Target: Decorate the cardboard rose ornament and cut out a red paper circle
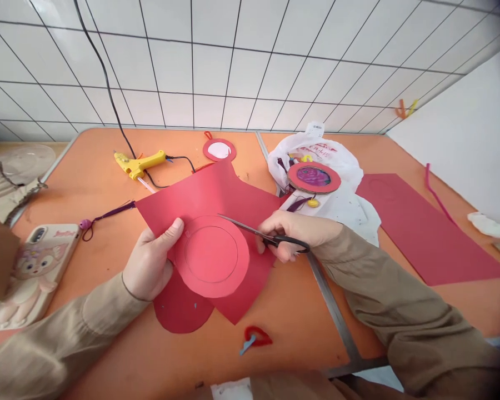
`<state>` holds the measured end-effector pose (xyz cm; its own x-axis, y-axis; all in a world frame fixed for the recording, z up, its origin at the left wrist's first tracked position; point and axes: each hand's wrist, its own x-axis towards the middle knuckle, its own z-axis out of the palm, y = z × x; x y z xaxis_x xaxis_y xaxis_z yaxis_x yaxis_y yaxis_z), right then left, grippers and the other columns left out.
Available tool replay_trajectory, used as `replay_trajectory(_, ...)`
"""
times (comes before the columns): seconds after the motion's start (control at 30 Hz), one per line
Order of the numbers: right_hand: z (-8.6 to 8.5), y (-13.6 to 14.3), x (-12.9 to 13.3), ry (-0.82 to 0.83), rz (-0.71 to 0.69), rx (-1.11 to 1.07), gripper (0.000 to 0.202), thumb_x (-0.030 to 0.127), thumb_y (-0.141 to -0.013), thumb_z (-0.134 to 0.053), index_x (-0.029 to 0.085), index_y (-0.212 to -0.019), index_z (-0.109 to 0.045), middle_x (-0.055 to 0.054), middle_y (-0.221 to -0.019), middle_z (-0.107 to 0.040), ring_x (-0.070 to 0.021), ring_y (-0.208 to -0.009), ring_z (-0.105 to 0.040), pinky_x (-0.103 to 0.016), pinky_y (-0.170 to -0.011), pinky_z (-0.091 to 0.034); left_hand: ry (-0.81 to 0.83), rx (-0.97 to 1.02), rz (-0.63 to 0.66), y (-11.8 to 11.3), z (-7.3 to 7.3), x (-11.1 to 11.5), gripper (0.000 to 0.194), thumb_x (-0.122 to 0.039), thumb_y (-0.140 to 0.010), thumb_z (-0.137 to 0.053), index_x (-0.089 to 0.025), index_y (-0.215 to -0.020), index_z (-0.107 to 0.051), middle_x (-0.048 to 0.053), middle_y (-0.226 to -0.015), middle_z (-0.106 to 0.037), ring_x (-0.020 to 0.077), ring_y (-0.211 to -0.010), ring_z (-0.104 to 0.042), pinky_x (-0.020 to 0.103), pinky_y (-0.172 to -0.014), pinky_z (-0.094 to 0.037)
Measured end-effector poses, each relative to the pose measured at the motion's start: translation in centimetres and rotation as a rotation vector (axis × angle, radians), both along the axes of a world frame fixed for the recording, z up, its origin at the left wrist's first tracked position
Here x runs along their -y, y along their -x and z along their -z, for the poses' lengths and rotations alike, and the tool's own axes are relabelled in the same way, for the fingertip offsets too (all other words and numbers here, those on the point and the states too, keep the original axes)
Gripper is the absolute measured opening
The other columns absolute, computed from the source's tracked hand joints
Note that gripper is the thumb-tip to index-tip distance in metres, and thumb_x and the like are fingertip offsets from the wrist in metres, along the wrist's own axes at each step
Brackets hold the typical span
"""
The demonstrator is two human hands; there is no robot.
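Observation:
My left hand [152,261] grips the left side of a red paper sheet [200,194], its thumb on top near a drawn circle. My right hand [285,233] holds black-handled scissors [289,241], whose blades lie at the upper edge of a round red piece [211,256] with a smaller circle drawn inside. The round piece is cut along its lower and right edge; whether it still joins the sheet at the upper left I cannot tell. Under the sheet, at the lower left, lies a darker red round piece [181,305].
A yellow glue gun [139,164] with a cord lies at the back left of the orange table [275,333]. A phone [41,266] is at left. A red-framed disc [314,178] rests on a white plastic bag [358,205]. Another red sheet [420,228] lies right.

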<state>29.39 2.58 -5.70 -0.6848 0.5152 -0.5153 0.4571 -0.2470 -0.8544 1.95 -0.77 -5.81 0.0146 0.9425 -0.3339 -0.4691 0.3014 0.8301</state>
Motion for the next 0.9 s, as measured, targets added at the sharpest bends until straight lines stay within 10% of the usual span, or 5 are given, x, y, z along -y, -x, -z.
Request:
replay_trajectory(0.63, 0.02, -0.42, 0.07, -0.029, -0.049, -0.147, 0.045, 0.044, -0.067, -0.083, 0.009, -0.087, -0.065, 0.002, -0.052, -0.056, -0.0062, -0.041, -0.046, -0.017, -0.039, -0.038, 0.068, 0.005, 0.006, 0.17, -0.41, 0.41, 0.028, -0.025, -0.068, -0.084, -0.015, -0.092, -0.075, 0.008, -0.092, -0.078, 0.0311, -0.097, -0.072, 0.04, -0.087, -0.06)
replay_trajectory(0.9, 0.47, -0.62, 0.13, -0.102, -0.052, -0.193, 0.06, 0.063, -0.063, -0.078, 0.009, -0.085, -0.065, 0.003, -0.049, -0.053, -0.0076, -0.04, -0.049, -0.016, -0.036, -0.036, 0.062, 0.019, 0.012, 0.32, -0.17, 0.42, 0.032, -0.026, -0.067, -0.085, -0.015, -0.095, -0.076, 0.009, -0.093, -0.078, 0.0316, -0.098, -0.072, 0.041, -0.087, -0.06)
